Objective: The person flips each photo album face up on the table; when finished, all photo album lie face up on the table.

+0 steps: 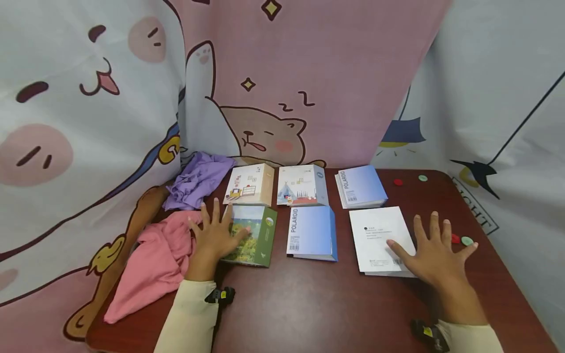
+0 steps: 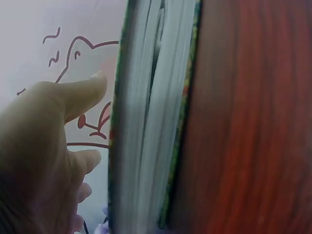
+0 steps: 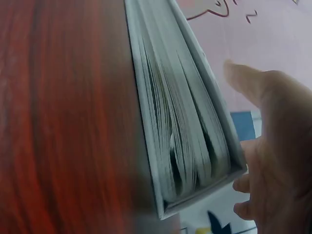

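Cream sleeves | green book: leafy, blue-topped cover | white book: dark print

A curtained booth, with cartoon-print cloth hanging around a wood-grained table.

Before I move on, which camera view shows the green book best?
The head view: the green book lies face up there, picture and spine visible, though the left hand covers part. The left wrist view shows mainly its page edges, close up; the right wrist view shows the white book instead.
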A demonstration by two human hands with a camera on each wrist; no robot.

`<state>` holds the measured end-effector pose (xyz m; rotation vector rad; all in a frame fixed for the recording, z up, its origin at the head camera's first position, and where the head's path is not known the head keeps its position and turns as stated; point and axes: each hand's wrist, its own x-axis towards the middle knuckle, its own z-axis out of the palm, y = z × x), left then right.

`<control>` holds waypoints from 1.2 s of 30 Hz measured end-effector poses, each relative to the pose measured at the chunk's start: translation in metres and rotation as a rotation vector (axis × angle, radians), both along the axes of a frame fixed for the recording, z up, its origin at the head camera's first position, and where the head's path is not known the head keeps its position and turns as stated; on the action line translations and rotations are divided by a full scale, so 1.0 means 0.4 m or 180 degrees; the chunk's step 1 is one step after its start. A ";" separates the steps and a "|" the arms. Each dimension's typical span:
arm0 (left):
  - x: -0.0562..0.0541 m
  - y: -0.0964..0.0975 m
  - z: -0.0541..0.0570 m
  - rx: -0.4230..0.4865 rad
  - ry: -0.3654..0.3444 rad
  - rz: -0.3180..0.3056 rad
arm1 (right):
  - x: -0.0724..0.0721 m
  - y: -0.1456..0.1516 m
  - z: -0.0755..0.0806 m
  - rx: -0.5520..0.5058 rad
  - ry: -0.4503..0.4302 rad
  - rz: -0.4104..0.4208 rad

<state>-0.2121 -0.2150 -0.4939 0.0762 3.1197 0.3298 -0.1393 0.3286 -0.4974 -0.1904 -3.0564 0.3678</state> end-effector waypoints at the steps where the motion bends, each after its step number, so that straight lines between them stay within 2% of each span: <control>1: 0.000 0.000 0.002 -0.0018 0.0008 -0.0009 | -0.003 -0.007 0.003 0.0010 0.0027 0.0034; 12: 0.026 0.011 0.026 -0.0058 0.0020 -0.0207 | -0.054 -0.095 0.053 0.0068 0.0128 0.0463; 22: 0.026 0.040 0.026 0.0116 0.0129 -0.0456 | -0.100 -0.228 0.077 0.0046 0.0059 0.0827; 29: 0.028 0.041 0.018 0.0340 0.0339 -0.0816 | -0.146 -0.334 0.086 -0.0153 0.0042 0.1097; 36: 0.030 0.041 -0.001 0.0643 0.0388 -0.1227 | -0.188 -0.419 0.079 -0.0369 -0.0057 0.1348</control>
